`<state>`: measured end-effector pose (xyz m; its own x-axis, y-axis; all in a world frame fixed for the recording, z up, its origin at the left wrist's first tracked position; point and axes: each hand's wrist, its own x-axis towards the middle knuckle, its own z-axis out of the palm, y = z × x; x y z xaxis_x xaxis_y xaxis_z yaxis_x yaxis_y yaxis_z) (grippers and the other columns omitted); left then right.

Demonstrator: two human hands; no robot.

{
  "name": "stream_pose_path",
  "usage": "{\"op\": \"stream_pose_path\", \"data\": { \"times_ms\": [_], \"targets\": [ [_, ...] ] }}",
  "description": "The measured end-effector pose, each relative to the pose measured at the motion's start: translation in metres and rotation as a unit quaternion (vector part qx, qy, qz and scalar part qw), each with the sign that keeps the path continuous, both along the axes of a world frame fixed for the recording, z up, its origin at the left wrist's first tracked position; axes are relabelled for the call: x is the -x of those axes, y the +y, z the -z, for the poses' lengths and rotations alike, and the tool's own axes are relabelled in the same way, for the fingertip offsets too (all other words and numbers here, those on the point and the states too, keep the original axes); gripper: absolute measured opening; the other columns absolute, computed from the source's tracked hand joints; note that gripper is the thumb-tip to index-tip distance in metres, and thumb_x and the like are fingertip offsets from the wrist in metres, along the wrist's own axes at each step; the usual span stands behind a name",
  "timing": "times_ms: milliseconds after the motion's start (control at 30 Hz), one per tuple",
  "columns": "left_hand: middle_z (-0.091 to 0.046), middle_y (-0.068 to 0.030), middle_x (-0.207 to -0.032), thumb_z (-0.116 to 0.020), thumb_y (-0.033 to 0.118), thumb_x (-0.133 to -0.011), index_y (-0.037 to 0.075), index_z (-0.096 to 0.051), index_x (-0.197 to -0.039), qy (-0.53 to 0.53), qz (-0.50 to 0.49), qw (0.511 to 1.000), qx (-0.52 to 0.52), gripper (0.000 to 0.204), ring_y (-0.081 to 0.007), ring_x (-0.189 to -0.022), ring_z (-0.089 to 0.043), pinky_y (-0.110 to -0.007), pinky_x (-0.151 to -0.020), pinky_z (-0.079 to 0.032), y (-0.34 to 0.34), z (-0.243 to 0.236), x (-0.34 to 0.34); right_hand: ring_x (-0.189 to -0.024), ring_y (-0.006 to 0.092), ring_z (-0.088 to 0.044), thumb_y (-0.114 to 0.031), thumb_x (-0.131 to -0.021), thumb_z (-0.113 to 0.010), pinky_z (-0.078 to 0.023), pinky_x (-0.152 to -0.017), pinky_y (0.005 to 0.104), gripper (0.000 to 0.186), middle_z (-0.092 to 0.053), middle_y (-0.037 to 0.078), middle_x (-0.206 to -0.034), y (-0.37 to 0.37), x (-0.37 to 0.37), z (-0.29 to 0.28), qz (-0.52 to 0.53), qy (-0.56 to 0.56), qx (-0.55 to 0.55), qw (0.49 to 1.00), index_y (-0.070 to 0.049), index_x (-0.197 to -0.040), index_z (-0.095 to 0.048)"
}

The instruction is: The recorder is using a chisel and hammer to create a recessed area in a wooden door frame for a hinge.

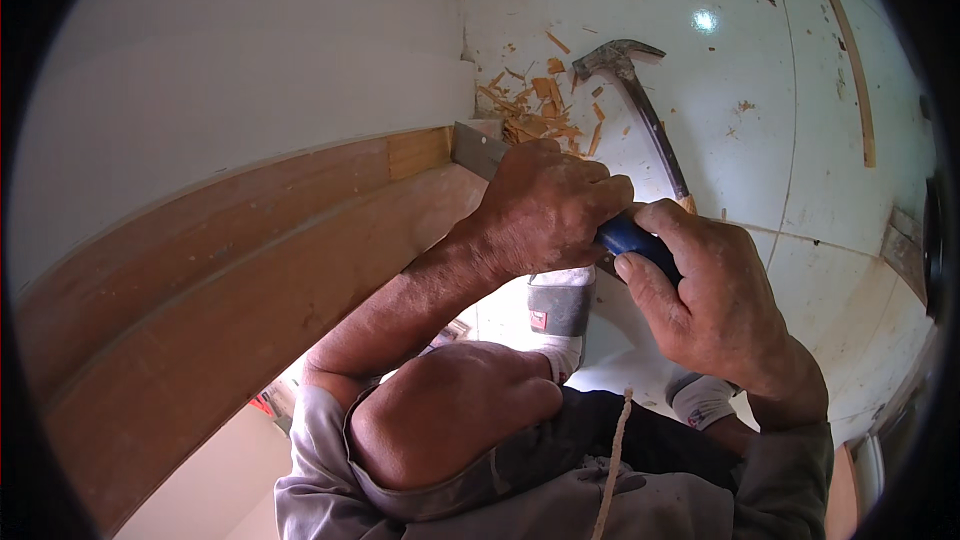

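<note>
A flat grey metal blade point(473, 148) with a small hole lies against the end of the long wooden board point(240, 270) along the wall. My left hand point(550, 202) is closed on the blade, covering its middle. My right hand point(705, 290) is wrapped round a blue handle point(637, 245) just right of it; whether handle and blade are one tool is hidden. A claw hammer point(645, 110) lies on the pale floor beyond my hands, beside scattered wood chips point(545, 100).
A white wall point(230, 50) rises along the left. A thin wooden strip point(840, 30) lies on the tiled floor point(740, 120) at the right, with a flat grey object point(905, 250) near the right rim. My bent leg and feet are close below my hands.
</note>
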<state>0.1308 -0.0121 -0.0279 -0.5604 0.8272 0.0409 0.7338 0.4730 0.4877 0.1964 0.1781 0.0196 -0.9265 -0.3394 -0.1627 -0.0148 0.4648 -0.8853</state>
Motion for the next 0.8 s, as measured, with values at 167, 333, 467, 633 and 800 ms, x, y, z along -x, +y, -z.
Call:
{"op": "stream_pose_path", "data": {
  "times_ms": [167, 333, 467, 633, 800],
  "targets": [
    [-0.055, -0.0009, -0.062, -0.076, 0.027, -0.066, 0.014, -0.061, -0.075, 0.046, -0.057, 0.994, -0.084, 0.021, -0.0215, -0.060, -0.062, -0.037, -0.060, -0.045, -0.007, -0.008, -0.003, -0.061, 0.0355, -0.062, -0.012, -0.087, -0.062, -0.047, -0.053, 0.0429, 0.032, -0.058, 0.020, -0.073, -0.020, 0.006, -0.035, -0.063, -0.062, -0.093, 0.992, 0.007, -0.109, -0.048],
    [-0.051, 0.0008, -0.054, -0.076, 0.033, -0.076, 0.015, -0.060, -0.069, 0.035, -0.056, 0.993, -0.095, 0.026, -0.0189, -0.053, -0.058, -0.033, -0.056, -0.042, -0.008, -0.013, -0.003, -0.056, 0.0306, -0.061, -0.011, -0.085, -0.063, -0.048, -0.047, 0.0407, 0.042, -0.056, 0.017, -0.074, -0.029, 0.004, -0.050, -0.100, -0.044, -0.140, 0.984, 0.013, -0.113, -0.043],
    [-0.047, 0.0031, -0.053, -0.079, 0.032, -0.075, 0.015, -0.055, -0.062, 0.071, -0.022, 0.990, -0.120, 0.032, -0.0139, -0.048, -0.052, -0.032, -0.047, -0.035, -0.015, -0.006, -0.010, -0.053, 0.0263, -0.060, -0.013, -0.086, -0.063, -0.048, -0.045, 0.0357, 0.040, -0.056, 0.015, -0.073, -0.043, -0.024, -0.041, -0.086, 0.023, -0.192, 0.977, 0.012, -0.112, -0.046],
    [-0.040, 0.0047, -0.048, -0.082, 0.034, -0.070, 0.015, -0.052, -0.056, 0.135, 0.003, 0.985, -0.104, 0.038, -0.0123, -0.041, -0.044, -0.030, -0.045, -0.031, -0.006, 0.004, -0.015, -0.052, 0.0222, -0.059, -0.017, -0.087, -0.062, -0.048, -0.045, 0.0322, 0.038, -0.055, 0.012, -0.073, -0.032, -0.038, -0.009, -0.072, 0.110, -0.235, 0.963, 0.008, -0.113, -0.050],
    [-0.052, 0.0064, -0.063, -0.073, 0.028, -0.066, 0.025, -0.073, -0.088, 0.092, 0.034, 0.994, -0.051, 0.022, -0.0123, -0.058, -0.054, -0.032, -0.058, -0.039, 0.002, 0.002, -0.012, -0.053, 0.0247, -0.058, -0.015, -0.086, -0.064, -0.047, -0.045, 0.0345, 0.040, -0.054, 0.013, -0.075, -0.018, -0.045, -0.006, -0.017, 0.156, -0.213, 0.964, 0.008, -0.116, -0.050]
  ]
}}
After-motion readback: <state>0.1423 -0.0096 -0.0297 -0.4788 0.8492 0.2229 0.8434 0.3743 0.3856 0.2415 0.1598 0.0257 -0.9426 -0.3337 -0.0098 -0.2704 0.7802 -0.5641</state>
